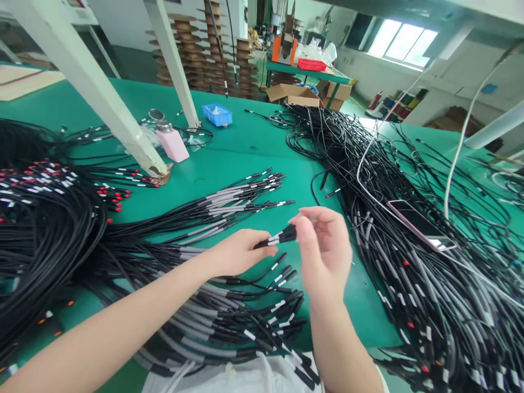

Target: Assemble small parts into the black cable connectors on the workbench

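Note:
My left hand [239, 252] is closed round a small bunch of black cable ends [282, 236] with white labels, held a little above the green table [241, 147]. My right hand [325, 251] pinches the black tips of that same bunch from the right. Under both hands lies a fan of black cables with grey sleeves [254, 316]. A second fan of labelled cables [241, 199] lies just beyond my hands.
A big tangle of black cables [409, 262] covers the right side, with a phone [421, 225] lying on it. Red-tipped cables [49, 218] are heaped at the left. A white slanted post [94, 87], a pink bottle [172, 142] and a blue tray [216, 114] stand further back.

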A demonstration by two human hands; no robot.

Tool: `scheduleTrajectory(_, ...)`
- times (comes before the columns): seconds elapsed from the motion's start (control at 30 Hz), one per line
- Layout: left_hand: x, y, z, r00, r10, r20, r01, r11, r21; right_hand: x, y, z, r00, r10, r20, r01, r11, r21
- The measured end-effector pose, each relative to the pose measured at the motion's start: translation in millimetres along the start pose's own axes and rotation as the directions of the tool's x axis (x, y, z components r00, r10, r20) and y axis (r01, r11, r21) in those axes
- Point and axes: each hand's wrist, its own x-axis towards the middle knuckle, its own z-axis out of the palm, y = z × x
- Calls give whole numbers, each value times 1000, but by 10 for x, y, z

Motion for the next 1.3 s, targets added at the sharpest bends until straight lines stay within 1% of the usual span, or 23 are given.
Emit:
scheduleTrajectory(0.07, -139, 48, -82, 996, -39, 76, 47, 993, -108, 22, 5, -34, 997, 28, -68, -22, 996, 85)
scheduleTrajectory(0.1, -204, 62, -118, 995, -47, 91, 62, 985, -164, 39, 13, -44, 995, 58, -85, -48, 991, 122)
scheduleTrajectory(0.13, -264, 68, -148, 995, -46, 85, 64, 973, -222, 55, 25, -47, 992, 102, -78, -89, 984, 155)
scheduleTrajectory(0.17, -316, 68, -169, 997, -41, 66, 57, 959, -279, 70, 39, -42, 986, 158, -48, -147, 973, 181)
scheduleTrajectory(0.2, -361, 63, -182, 999, -34, 41, 46, 943, -331, 79, 55, -28, 976, 216, 9, -214, 956, 199)
scheduleTrajectory(0.27, -422, 42, -190, 1000, -17, -7, 13, 909, -416, 78, 88, 21, 939, 309, 152, -336, 918, 212)
scheduleTrajectory(0.33, -447, 15, -187, 999, 7, -50, -30, 881, -473, 57, 116, 86, 890, 369, 269, -426, 882, 201)
scheduleTrajectory(0.43, -446, -27, -189, 995, 39, -94, -83, 848, -524, 34, 132, 173, 827, 426, 366, -515, 836, 189)
scheduleTrajectory(0.5, -443, -55, -196, 996, 42, -82, -81, 832, -549, 52, 117, 214, 814, 426, 396, -528, 827, 196)
scheduleTrajectory(0.63, -461, -115, -188, 1000, 22, 1, -17, 804, -595, 166, 49, 293, 830, 334, 447, -450, 874, 183)
scheduleTrajectory(0.7, -478, -138, -170, 1000, 14, 21, 2, 786, -618, 232, 25, 344, 828, 309, 468, -425, 890, 164)
scheduleTrajectory(0.77, -494, -139, -158, 1000, -16, -8, 7, 751, -660, 283, 14, 395, 815, 327, 479, -444, 882, 154)
scheduleTrajectory(0.83, -506, -115, -161, 991, -82, -105, -18, 698, -716, 311, 12, 438, 789, 366, 494, -499, 851, 167)
scheduleTrajectory(0.93, -511, -49, -192, 940, -177, -290, -115, 637, -762, 309, 1, 484, 754, 417, 508, -576, 791, 206)
scheduleTrajectory(1.0, -511, -16, -211, 918, -187, -349, -162, 626, -763, 292, -11, 507, 732, 441, 520, -616, 754, 227)
scheduleTrajectory(1.1, -523, -18, -212, 918, -175, -355, -176, 622, -763, 273, -26, 538, 698, 453, 555, -658, 711, 247)
scheduleTrajectory(1.17, -545, -48, -200, 928, -162, -335, -173, 610, -774, 270, -30, 556, 688, 455, 565, -670, 699, 252)
scheduleTrajectory(1.23, -573, -82, -188, 943, -155, -293, -144, 606, -782, 267, -29, 572, 682, 460, 569, -676, 694, 249)
scheduleTrajectory(1.3, -598, -104, -184, 953, -167, -253, -95, 629, -772, 260, -26, 585, 676, 457, 579, -677, 696, 242)
